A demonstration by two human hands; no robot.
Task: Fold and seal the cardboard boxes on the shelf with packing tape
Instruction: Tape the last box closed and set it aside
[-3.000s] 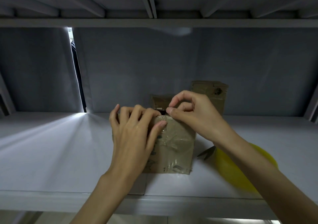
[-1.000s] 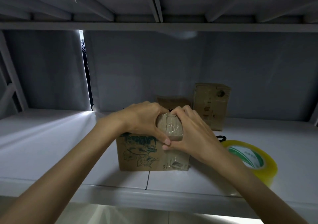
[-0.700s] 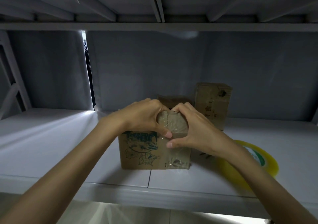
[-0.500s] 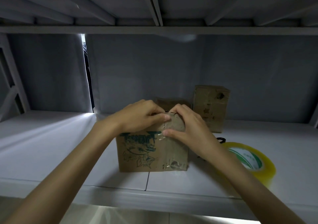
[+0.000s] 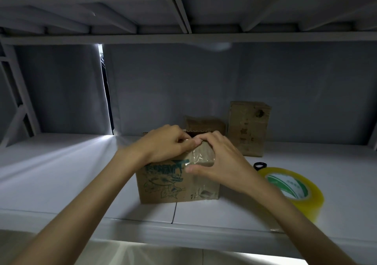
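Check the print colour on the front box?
Teal-green cartoon print on the front box; head view, the only one.

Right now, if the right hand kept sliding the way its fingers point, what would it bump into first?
The right hand points left across the front box, so it would probably meet the left hand first; their fingertips already nearly touch at the box's top edge.

Storeroom; grey metal shelving [image 5: 204,230], cardboard boxes [image 5: 247,130], packing tape [image 5: 293,189]

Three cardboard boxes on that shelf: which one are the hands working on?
The front box with the green cartoon print; the left hand and right hand rest on its top edge. The plain tall box and low box stand untouched behind.
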